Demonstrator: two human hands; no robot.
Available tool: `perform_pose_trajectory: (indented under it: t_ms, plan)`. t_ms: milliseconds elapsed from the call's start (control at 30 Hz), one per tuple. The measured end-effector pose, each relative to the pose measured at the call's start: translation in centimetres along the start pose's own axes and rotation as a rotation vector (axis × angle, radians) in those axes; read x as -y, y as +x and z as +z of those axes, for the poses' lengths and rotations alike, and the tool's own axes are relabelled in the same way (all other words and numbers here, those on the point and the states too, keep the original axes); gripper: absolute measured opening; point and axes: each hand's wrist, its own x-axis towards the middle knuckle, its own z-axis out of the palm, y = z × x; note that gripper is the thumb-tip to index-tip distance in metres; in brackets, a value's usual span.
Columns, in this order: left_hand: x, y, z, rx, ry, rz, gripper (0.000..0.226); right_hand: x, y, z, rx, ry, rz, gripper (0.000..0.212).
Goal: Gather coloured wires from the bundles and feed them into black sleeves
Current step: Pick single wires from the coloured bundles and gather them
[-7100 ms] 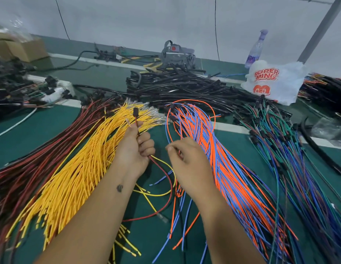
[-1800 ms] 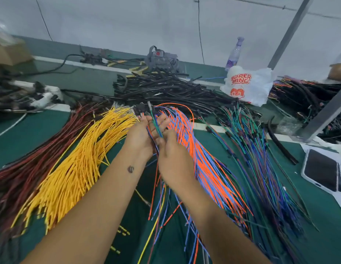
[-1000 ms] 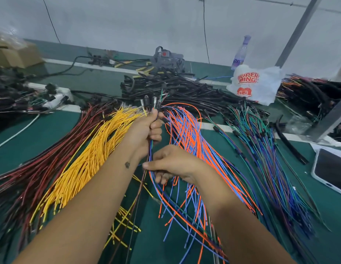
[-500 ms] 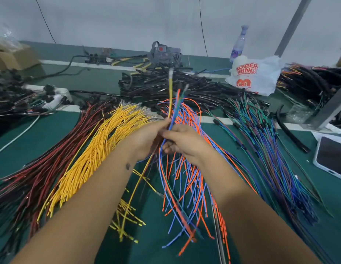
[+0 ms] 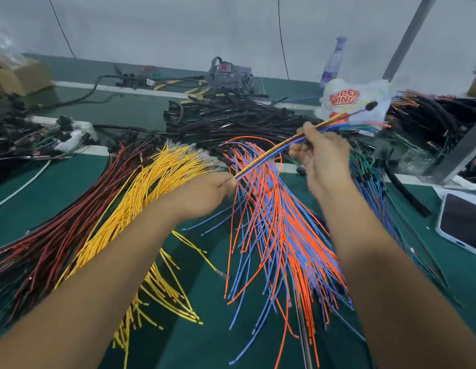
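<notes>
Wires of several colours run taut between my two hands as one tight bunch [image 5: 269,151], held that way so the strands lie straight and side by side, which I judge will let them slide into a sleeve. My left hand [image 5: 205,195] pinches the near end low over the table [image 5: 72,187]; my right hand [image 5: 323,158] is clenched around the bunch farther along, raised toward the white bag [image 5: 364,95], with loose tips fanning out past it. The black sleeves [image 5: 231,118] lie heaped beyond, within easy reach. Yellow wires [image 5: 141,198] and orange and blue wires [image 5: 282,230] lie spread below, ends toward me.
</notes>
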Motion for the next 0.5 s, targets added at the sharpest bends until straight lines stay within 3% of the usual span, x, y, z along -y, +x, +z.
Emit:
perform_pose_trajectory:
  t_ms: [100, 267, 333, 500]
  plan:
    - [1.1, 0.0, 1.2, -0.121, 0.185, 0.005, 0.034, -2.7, -1.8, 0.2, 0.066, 0.14, 0.159, 0.024]
    - [2.1, -0.3, 2.9, -0.149, 0.443, 0.044, 0.026, -8.0, -5.2, 1.2, 0.244, -0.218, 0.46, 0.027]
    - [1.9, -0.3, 2.6, -0.157, 0.473, 0.081, 0.022, -8.9, -5.6, 2.1, 0.243, -0.307, 0.435, 0.027]
    - [2.9, -0.9, 0.6, -0.126, 0.527, 0.029, 0.034, -9.5, -5.1, 2.7, 0.158, -0.212, 0.262, 0.039]
